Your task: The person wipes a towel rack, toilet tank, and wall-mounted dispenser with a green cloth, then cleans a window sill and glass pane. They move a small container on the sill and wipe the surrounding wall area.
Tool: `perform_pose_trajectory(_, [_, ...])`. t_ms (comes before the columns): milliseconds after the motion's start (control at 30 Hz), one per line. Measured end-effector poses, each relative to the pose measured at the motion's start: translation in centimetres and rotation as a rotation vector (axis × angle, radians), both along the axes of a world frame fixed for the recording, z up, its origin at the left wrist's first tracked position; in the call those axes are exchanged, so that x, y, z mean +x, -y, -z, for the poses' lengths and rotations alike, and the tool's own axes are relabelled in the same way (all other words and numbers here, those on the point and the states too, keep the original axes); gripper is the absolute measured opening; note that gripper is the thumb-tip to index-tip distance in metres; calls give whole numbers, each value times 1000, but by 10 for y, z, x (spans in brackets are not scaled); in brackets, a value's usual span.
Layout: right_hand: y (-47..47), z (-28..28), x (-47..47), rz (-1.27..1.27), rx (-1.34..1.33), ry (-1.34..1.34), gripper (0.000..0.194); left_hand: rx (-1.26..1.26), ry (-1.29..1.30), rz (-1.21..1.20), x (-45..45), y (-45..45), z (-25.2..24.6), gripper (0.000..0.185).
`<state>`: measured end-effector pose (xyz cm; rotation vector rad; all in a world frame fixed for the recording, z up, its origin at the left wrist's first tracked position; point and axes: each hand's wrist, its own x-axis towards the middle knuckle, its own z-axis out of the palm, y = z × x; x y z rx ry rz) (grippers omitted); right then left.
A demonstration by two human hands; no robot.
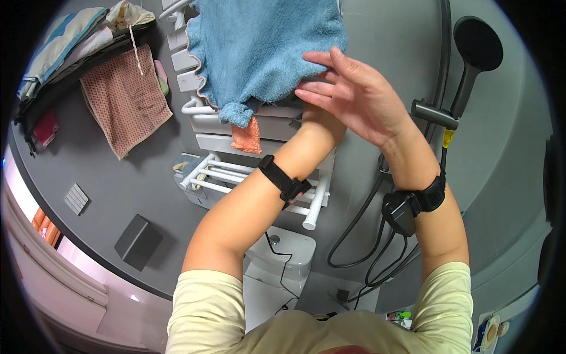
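A blue terry towel point(265, 48) with a scalloped pink edge hangs over a white towel rack point(212, 121). My right hand point(353, 90) is at the towel's lower right edge, fingers spread and palm partly turned to me; its fingertips overlap the cloth. My left forearm point(261, 199) reaches up and across behind the right hand. Only the base of my left hand point(323, 117) shows, and its fingers are hidden behind the towel and the right hand. Below the towel's bunched corner hangs an orange cloth point(247, 138). Both forearms wear black straps.
White rack bars point(221, 175) jut out beneath my left arm, above a toilet point(283, 248). At right are a black shower head point(478, 43) and looping hose point(336, 261). A pinkish-brown patterned towel point(126, 97) hangs from a black shelf point(57, 84) at left.
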<state>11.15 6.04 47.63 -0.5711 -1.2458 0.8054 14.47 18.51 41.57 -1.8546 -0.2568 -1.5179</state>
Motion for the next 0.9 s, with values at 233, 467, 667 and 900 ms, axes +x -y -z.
perform_pose_trajectory(233, [7, 14, 15, 115, -16, -40, 48, -227, -692, 30, -84, 29, 31, 27])
perform_pose_trajectory(467, [16, 33, 16, 358, 10, 39, 41, -291, -465, 385, -240, -12, 50, 52])
perform_pose_trajectory(667, [23, 49, 12, 488, 34, 154, 45, -832, 322, 528, -290, -204, -24, 32])
perform_pose_trajectory(900, [43, 80, 11, 663, -12, 211, 45, -655, 407, 267, -237, -334, -134, 35])
